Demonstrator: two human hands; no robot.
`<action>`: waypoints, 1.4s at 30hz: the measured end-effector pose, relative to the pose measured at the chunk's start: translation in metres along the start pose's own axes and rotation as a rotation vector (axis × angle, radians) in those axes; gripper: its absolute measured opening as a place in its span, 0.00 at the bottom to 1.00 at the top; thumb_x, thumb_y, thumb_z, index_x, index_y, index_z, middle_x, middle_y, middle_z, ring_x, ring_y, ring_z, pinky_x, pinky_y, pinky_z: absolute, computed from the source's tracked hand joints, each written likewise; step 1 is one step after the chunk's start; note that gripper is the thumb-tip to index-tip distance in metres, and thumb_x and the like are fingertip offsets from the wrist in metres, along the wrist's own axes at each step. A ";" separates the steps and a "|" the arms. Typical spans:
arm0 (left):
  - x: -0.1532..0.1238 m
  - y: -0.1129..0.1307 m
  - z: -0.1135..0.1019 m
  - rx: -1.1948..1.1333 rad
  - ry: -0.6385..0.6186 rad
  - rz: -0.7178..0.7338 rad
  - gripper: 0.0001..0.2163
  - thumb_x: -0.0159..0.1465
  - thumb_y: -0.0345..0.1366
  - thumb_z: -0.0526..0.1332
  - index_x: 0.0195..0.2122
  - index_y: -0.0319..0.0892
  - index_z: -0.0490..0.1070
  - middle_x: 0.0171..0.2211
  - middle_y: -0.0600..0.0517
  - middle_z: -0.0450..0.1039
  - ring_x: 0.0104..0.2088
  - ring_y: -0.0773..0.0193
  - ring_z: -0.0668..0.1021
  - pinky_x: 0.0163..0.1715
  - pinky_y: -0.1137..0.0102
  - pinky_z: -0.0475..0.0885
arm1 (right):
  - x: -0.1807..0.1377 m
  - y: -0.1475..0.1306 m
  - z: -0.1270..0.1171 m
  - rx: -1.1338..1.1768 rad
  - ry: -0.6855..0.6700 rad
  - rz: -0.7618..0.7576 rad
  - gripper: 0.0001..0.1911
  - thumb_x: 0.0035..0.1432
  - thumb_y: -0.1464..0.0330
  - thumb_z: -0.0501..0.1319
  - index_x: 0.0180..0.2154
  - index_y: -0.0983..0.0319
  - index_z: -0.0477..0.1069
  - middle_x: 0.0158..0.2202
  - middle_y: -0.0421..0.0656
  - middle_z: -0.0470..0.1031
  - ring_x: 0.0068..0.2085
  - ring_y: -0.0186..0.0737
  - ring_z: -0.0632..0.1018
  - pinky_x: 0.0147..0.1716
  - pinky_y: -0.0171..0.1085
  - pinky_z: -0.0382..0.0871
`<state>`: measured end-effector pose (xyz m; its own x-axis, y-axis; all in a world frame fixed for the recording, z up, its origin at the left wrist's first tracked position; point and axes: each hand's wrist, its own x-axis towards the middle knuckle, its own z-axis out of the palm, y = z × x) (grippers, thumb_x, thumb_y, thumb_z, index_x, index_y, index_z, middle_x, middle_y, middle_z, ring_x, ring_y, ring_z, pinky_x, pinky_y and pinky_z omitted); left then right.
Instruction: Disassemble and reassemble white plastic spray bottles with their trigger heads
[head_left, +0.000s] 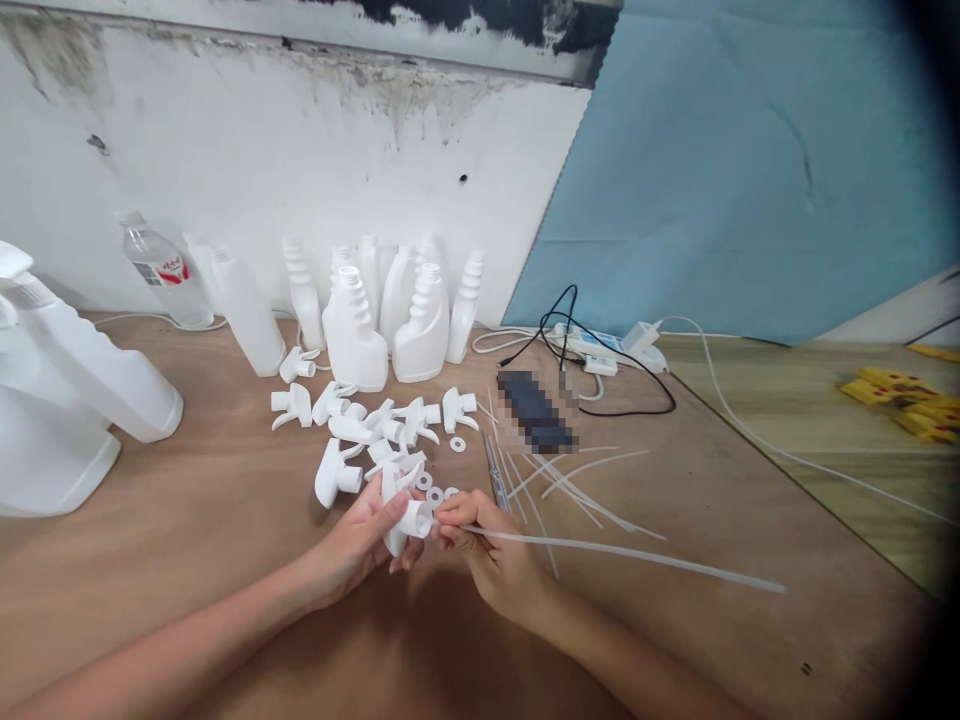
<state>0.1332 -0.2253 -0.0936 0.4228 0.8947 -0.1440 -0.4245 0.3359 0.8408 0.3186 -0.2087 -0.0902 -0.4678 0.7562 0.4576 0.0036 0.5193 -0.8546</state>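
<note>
My left hand (367, 530) is closed around a white trigger spray head (411, 518), its round collar turned toward the right. Pinched in my right hand (499, 560) is a long, thin, translucent dip tube (637, 548). One end of the tube meets the collar's opening; how deep it sits there I cannot tell. The rest of it trails off to the right above the table. Just beyond my hands lies a loose pile of white trigger spray heads (337, 473). Several flat white washers (457, 444) lie beside the pile, a few partly hidden by my fingers.
White bottles (356, 335) stand by the wall, with larger ones (97, 360) at left and a clear drink bottle (169, 275). On the brown table (247, 560) are loose tubes (600, 500), a slim metallic tool (495, 470), a blurred dark object (536, 410) and a power strip (615, 345) with cables.
</note>
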 end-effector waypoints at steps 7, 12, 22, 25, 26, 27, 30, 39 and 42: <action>-0.001 -0.002 0.001 0.044 0.038 0.001 0.15 0.64 0.47 0.58 0.42 0.42 0.57 0.29 0.52 0.71 0.20 0.72 0.69 0.18 0.76 0.55 | -0.005 0.004 0.005 -0.066 0.022 -0.050 0.06 0.65 0.73 0.52 0.36 0.60 0.65 0.29 0.41 0.68 0.31 0.33 0.72 0.30 0.33 0.67; -0.001 -0.006 0.001 0.052 0.015 0.040 0.14 0.65 0.47 0.56 0.41 0.43 0.56 0.30 0.53 0.70 0.20 0.73 0.68 0.18 0.77 0.57 | -0.005 0.001 0.008 -0.159 0.031 -0.108 0.07 0.63 0.76 0.52 0.36 0.61 0.66 0.30 0.42 0.69 0.30 0.33 0.73 0.29 0.32 0.68; 0.001 -0.009 0.001 0.045 0.020 0.070 0.12 0.66 0.45 0.56 0.40 0.43 0.56 0.28 0.56 0.67 0.20 0.74 0.68 0.19 0.77 0.59 | -0.003 0.016 0.014 -0.210 0.024 -0.231 0.08 0.63 0.76 0.51 0.39 0.60 0.66 0.32 0.44 0.74 0.31 0.36 0.75 0.31 0.36 0.70; 0.000 -0.007 0.000 0.026 0.018 0.068 0.11 0.67 0.44 0.55 0.41 0.43 0.57 0.29 0.56 0.67 0.21 0.75 0.68 0.20 0.78 0.60 | -0.001 0.020 0.015 -0.209 0.026 -0.292 0.07 0.63 0.76 0.51 0.37 0.60 0.66 0.31 0.43 0.74 0.30 0.36 0.75 0.32 0.36 0.71; -0.001 -0.005 -0.001 0.013 0.013 0.058 0.11 0.67 0.44 0.55 0.41 0.43 0.57 0.30 0.56 0.67 0.21 0.75 0.68 0.20 0.78 0.60 | 0.000 0.019 0.015 -0.214 0.043 -0.295 0.07 0.63 0.75 0.52 0.37 0.60 0.66 0.30 0.43 0.73 0.30 0.35 0.74 0.31 0.35 0.70; -0.001 -0.004 -0.001 -0.003 0.009 0.042 0.10 0.67 0.44 0.55 0.42 0.43 0.57 0.30 0.55 0.67 0.21 0.75 0.69 0.20 0.78 0.61 | 0.001 0.018 0.015 -0.224 0.062 -0.286 0.06 0.63 0.75 0.52 0.37 0.60 0.66 0.30 0.42 0.73 0.29 0.35 0.74 0.30 0.35 0.70; -0.002 0.001 -0.002 -0.042 -0.002 -0.007 0.10 0.68 0.43 0.53 0.42 0.43 0.58 0.32 0.54 0.67 0.22 0.74 0.71 0.19 0.78 0.61 | 0.004 0.008 0.010 -0.273 0.055 -0.219 0.05 0.63 0.74 0.54 0.39 0.61 0.67 0.30 0.42 0.72 0.30 0.34 0.73 0.31 0.33 0.69; -0.004 0.003 -0.005 -0.032 -0.099 -0.066 0.12 0.66 0.43 0.56 0.43 0.42 0.58 0.28 0.52 0.69 0.21 0.68 0.74 0.16 0.77 0.61 | 0.012 -0.003 -0.016 -0.717 -0.235 -0.503 0.07 0.61 0.76 0.54 0.39 0.64 0.68 0.30 0.45 0.72 0.30 0.38 0.71 0.30 0.37 0.65; -0.006 0.005 -0.004 -0.034 -0.129 -0.076 0.14 0.63 0.38 0.61 0.45 0.42 0.59 0.33 0.51 0.69 0.24 0.69 0.74 0.19 0.76 0.62 | 0.009 0.004 -0.014 -0.806 -0.261 -0.551 0.07 0.61 0.75 0.52 0.36 0.65 0.69 0.23 0.42 0.67 0.24 0.38 0.66 0.24 0.37 0.58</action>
<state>0.1251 -0.2282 -0.0904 0.5528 0.8221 -0.1362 -0.4137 0.4127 0.8115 0.3268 -0.1940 -0.0860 -0.7630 0.2692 0.5877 0.2793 0.9572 -0.0758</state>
